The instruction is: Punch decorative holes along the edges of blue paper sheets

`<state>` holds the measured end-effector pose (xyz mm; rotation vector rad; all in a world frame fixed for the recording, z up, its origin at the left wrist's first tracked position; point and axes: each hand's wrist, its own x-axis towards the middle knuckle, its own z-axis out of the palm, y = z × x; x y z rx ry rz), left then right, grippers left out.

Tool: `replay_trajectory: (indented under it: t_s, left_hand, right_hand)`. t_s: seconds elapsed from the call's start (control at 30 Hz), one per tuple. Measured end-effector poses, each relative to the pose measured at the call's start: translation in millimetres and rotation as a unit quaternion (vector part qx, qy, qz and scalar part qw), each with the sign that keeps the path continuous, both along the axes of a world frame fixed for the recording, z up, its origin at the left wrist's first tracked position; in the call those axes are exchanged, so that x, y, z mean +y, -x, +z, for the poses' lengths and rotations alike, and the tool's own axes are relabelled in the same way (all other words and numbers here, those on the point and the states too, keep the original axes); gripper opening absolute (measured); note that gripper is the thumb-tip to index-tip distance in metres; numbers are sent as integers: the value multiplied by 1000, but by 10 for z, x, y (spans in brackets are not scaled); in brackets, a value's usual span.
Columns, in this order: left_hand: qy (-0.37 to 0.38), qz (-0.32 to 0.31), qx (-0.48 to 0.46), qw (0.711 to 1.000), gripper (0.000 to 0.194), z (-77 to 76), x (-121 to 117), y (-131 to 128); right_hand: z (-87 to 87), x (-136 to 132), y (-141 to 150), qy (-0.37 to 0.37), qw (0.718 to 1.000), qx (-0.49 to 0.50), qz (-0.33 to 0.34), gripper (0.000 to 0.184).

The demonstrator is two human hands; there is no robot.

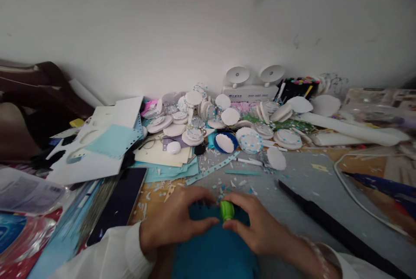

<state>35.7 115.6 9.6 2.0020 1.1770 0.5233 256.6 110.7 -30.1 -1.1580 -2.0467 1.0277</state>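
Right hand (258, 225) pinching a green paper punch (226, 211) at the edge of a blue sheet (214, 255), left hand (173, 216) just beside it, grip pretty wide.

Right of the hands (260, 227), the grey mat (292, 170) leaves room past a black tool (320, 217); discs (230, 116) crowd behind.

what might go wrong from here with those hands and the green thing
The left hand's thumb is close to the green piece in the right hand, so it might get in the way. Loose scraps beyond the blue sheet could slip under it. The overlapping white discs look crowded, so a bump might shift some.
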Motion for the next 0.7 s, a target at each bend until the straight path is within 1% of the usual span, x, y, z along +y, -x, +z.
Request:
replay_trajectory:
  t_s: [0.07, 0.1, 0.13, 0.2, 0.27, 0.37, 0.47, 0.53, 0.67, 0.7]
  left_hand:
    - [-69, -8, 88, 994, 55, 131, 23, -39]
    - [-98, -22, 121, 988, 63, 184, 35, -72]
    - [-120, -45, 145, 981, 65, 224, 47, -111]
    - [-145, -102, 172, 969, 55, 257, 70, -201]
    - [-162, -137, 185, 959, 46, 230, 90, -284]
    - [-185, -136, 174, 958, 42, 125, 116, -357]
    - [-185, -127, 150, 963, 40, 30, 154, -381]
    - [-165, -120, 155, 967, 42, 14, 187, -382]
    - [-121, -111, 168, 972, 50, 95, 244, -326]
    - [-113, -109, 168, 973, 49, 123, 253, -295]
  right_hand:
    - [-7, 2, 1, -20, 1000, 5, 4, 24]
    - [-6, 3, 2, -25, 1000, 6, 7, 23]
    - [-2, 3, 4, -30, 999, 6, 10, 23]
    - [8, 3, 3, -40, 999, 5, 18, 24]
    - [13, 4, -3, -48, 999, 3, 25, 23]
    - [-3, 19, -21, -57, 998, -5, 25, 19]
    - [-32, 54, -39, -58, 998, -15, 18, 17]
    - [-43, 85, -45, -57, 998, -18, 12, 19]
    - [-32, 136, -52, -54, 998, -5, 12, 20]
    - [-26, 142, -57, -51, 999, 1, 12, 20]
